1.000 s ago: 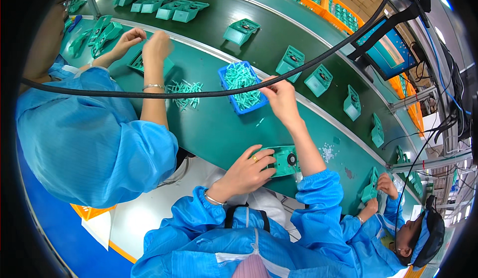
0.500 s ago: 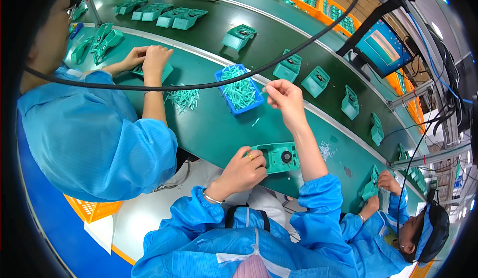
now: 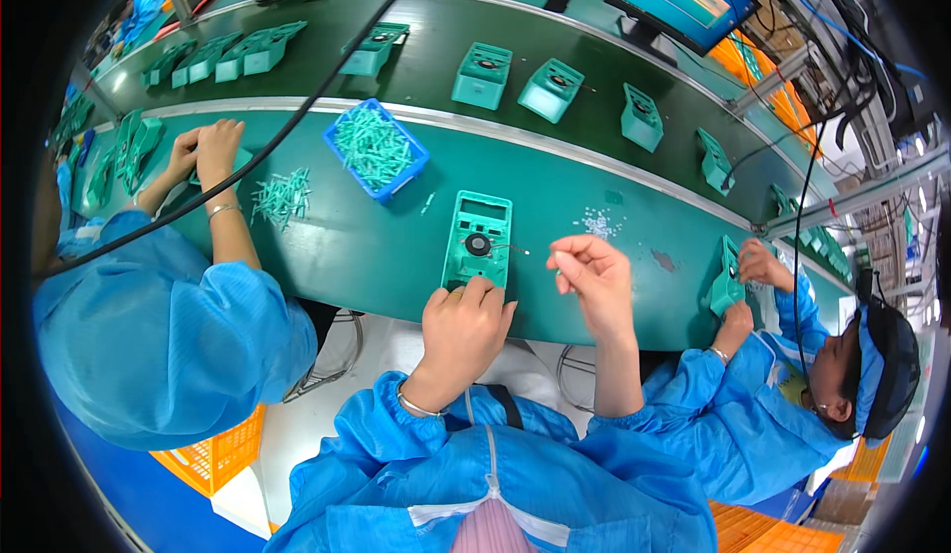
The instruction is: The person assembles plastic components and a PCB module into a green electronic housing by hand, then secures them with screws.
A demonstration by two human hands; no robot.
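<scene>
A green plastic housing [image 3: 498,218] lies upright in front of me on the green bench, a round black speaker [image 3: 478,244] in its middle. A thin wire sticks out from the speaker to the right. My left hand [image 3: 464,333] is closed on the housing's near end. To the right of the housing, apart from it, my right hand [image 3: 600,281] is raised in a pinch; whatever is between its fingertips is too small to make out. Beyond the housing, to the left, stands a blue tray [image 3: 416,169] full of small green sticks.
White bits [image 3: 598,222] are scattered right of the housing. A pile of green sticks [image 3: 282,199] lies before a co-worker [image 3: 168,325] at left. Another co-worker [image 3: 773,404] handles a housing at right. Several housings stand on the far belt, and a black cable [image 3: 307,107] crosses the view.
My right hand has come back from beside the blue tray toward the housing. The housing has turned from lying sideways to upright, my left hand now at its near end. The view has shifted right.
</scene>
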